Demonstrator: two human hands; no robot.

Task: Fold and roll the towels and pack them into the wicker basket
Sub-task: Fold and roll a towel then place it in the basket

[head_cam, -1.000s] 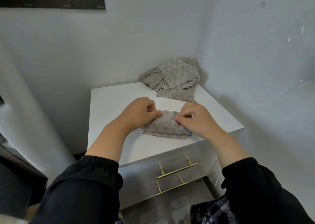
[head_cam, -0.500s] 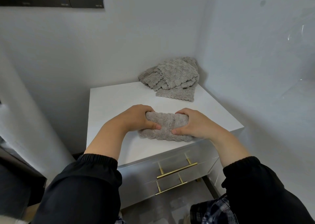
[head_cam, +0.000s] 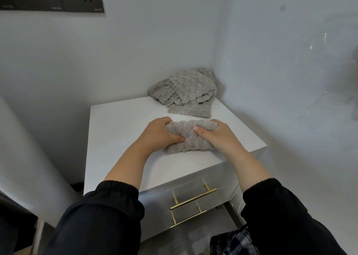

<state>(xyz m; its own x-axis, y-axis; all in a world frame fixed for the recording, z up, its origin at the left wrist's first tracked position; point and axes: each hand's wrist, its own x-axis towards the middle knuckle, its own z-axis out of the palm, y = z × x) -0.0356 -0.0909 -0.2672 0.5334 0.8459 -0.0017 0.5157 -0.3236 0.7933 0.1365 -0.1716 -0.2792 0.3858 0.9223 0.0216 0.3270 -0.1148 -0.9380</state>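
White cabinet (head_cam: pixel 120 126) top in a pale-walled corner, seen from above past two black sleeves (head_cam: pixel 100 216). Nearest, the left hand (head_cam: pixel 160 132) and right hand (head_cam: pixel 215 136) each grip one end of a grey towel (head_cam: pixel 190 136) lying near the front edge; a second ago fingertips only pinched its flat fold, and now it is bunched into a thick roll, so rolling looks almost finished. Farther back, a loose pile (head_cam: pixel 186 91) of towels waits in the corner, and no basket is in view.
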